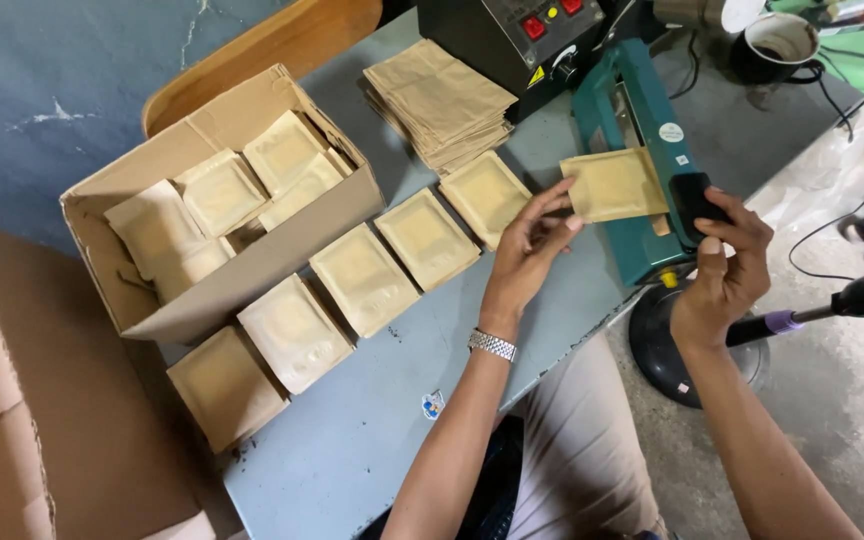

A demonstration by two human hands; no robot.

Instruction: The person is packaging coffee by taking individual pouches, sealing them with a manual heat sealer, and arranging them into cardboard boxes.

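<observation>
My left hand (535,240) pinches the left edge of a tan paper pouch (614,183) that lies across the jaw of a teal heat sealer (632,130). My right hand (730,262) presses on the black handle (697,202) at the front end of the sealer's arm. A silver watch is on my left wrist. Several filled tan pouches (364,277) lie in a row on the grey table (372,440) to the left of my left hand.
An open cardboard box (237,275) with several pouches inside stands at the table's left. A stack of flat empty pouches (440,102) lies near a black control box (512,35). A fan base (664,350) stands on the floor; a dark cup (777,45) sits at the top right.
</observation>
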